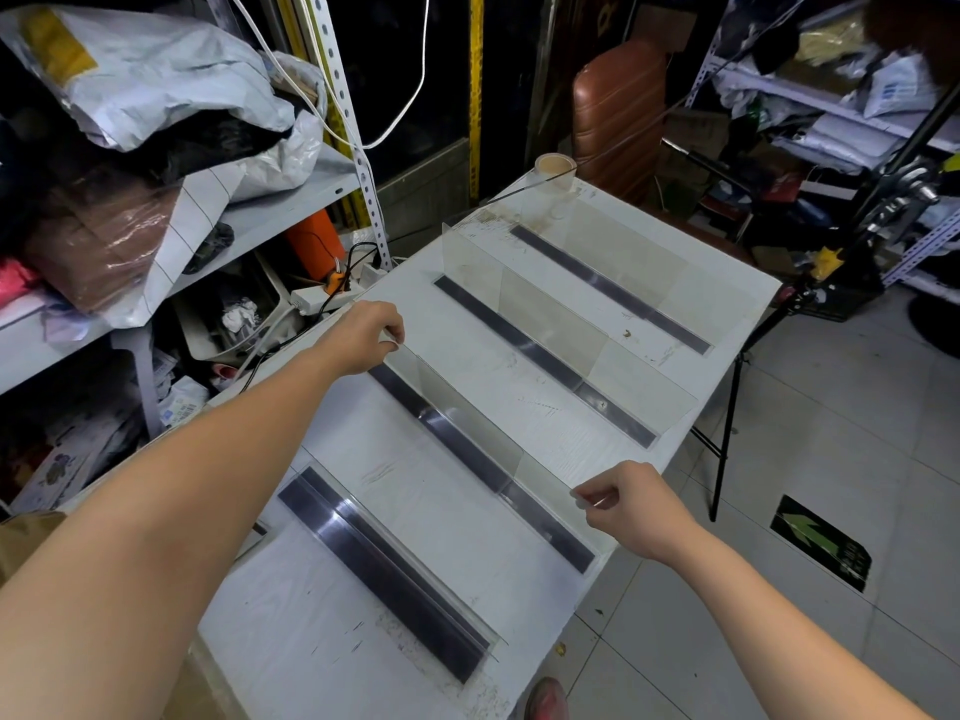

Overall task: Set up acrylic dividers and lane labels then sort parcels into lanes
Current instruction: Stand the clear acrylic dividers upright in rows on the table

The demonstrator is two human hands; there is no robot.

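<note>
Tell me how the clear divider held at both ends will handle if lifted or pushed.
The divider is likely stiff: its top edge runs straight between the left hand and right hand pinching its ends. Thin and upright on a narrow dark base, it could tip if pushed sideways. Its glossy face may slip from fingers.

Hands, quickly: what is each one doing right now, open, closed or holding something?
Left hand: closed, pinching the top edge of the clear divider at its left end.
Right hand: closed, pinching the same divider's top edge at its right end.
</note>
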